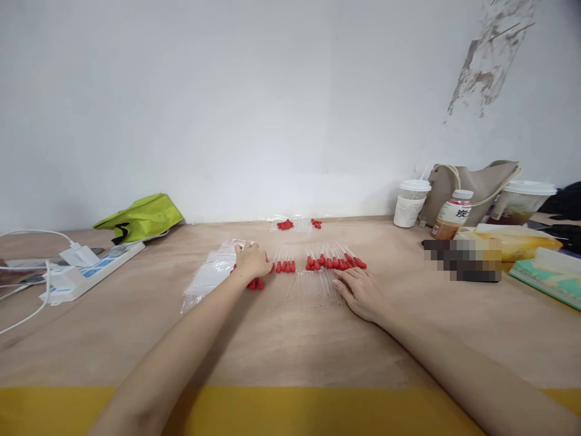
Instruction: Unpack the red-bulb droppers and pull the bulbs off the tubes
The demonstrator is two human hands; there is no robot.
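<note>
Several glass droppers with red rubber bulbs lie in rows mid-table. My left hand (252, 261) rests palm down over some red bulbs (256, 284) at the left end, fingers slightly apart; what lies under the palm is hidden. Beside it are clear and white plastic bags (209, 274). To its right runs a short row of droppers (285, 266), then a denser row (334, 262). My right hand (363, 293) lies flat with fingers stretched out, its fingertips at the right edge of a fan of clear glass tubes (314, 287).
Against the wall lie more red bulbs (285, 224) on clear plastic. A power strip (97, 274) with white chargers and a green bag (143, 218) are at the left. At the right stand a lidded cup (411, 204), a bottle (452, 215), a beige bag (481, 181) and a tissue pack (549, 275).
</note>
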